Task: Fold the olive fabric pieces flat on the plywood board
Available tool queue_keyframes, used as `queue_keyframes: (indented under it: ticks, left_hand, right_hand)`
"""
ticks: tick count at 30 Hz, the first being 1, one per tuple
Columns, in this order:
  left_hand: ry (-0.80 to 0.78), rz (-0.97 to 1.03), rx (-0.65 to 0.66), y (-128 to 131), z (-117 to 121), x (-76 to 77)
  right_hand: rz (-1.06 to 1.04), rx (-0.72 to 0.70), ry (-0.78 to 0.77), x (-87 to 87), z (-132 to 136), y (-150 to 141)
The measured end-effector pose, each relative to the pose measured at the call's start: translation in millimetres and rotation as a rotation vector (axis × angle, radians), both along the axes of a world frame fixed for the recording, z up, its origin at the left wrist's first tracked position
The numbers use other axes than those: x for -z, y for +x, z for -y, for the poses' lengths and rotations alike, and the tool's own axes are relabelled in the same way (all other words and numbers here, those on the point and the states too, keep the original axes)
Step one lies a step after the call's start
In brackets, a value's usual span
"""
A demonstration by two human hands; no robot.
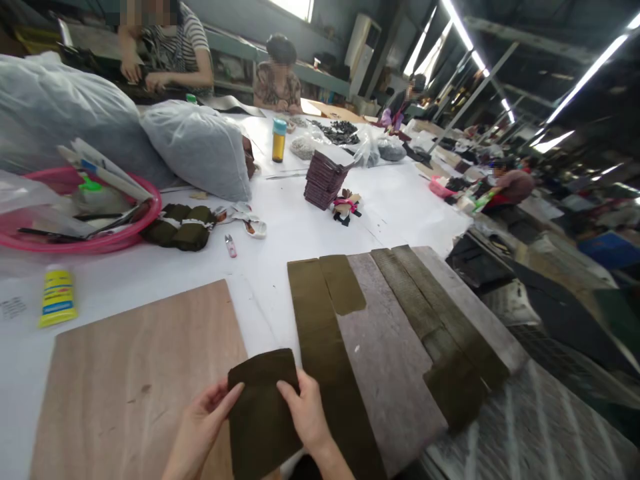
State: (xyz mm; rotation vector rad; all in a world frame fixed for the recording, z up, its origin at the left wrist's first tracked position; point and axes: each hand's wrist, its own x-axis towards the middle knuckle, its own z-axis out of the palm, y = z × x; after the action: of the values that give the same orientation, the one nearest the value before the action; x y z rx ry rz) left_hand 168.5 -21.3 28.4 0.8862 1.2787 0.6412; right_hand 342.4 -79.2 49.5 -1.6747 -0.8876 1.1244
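Note:
A dark olive fabric piece (pixel 263 413) is held up between my two hands, over the gap between two boards. My left hand (pixel 210 417) pinches its left edge, thumb on the front face. On the right edge, my right hand (pixel 306 407) grips it the same way, thumb in front and fingers behind. To the left lies a bare wooden board (pixel 135 373). On the right, a greyish board (pixel 385 353) carries olive fabric strips (pixel 325 340) and a short olive piece (pixel 344 283) near its far edge.
Beyond the boards are thread snips (pixel 231 246), a yellow tube (pixel 58 297), a pink basket (pixel 100 243), olive bundles (pixel 187 227), and a stack of dark purple pieces (pixel 325 180). An amber bottle (pixel 279 141) stands farther back. Large white bags (pixel 200 147) fill the left. Several people sit around.

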Motion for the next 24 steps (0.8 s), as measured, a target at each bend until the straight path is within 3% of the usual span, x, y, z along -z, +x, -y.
queue_keyframes:
  ticks: [7, 12, 17, 24]
  left_hand:
    - [0.096, 0.003, 0.113, 155.8, -35.4, -4.4]
    - [0.149, -0.1, 0.129, 235.8, -63.2, 1.4]
    - [0.183, -0.24, 0.147, 271.3, -87.9, 15.6]
    - [0.344, -0.47, 0.216, 279.9, -112.4, 26.6]
  right_hand:
    - [0.094, 0.029, 0.032, 7.7, -18.1, 159.5]
    - [0.173, 0.062, 0.033, 29.6, -46.0, 239.6]
    - [0.366, 0.035, 0.001, 46.3, -71.0, 279.0]
    - [0.814, -0.055, -0.189, 41.5, -91.7, 285.4]
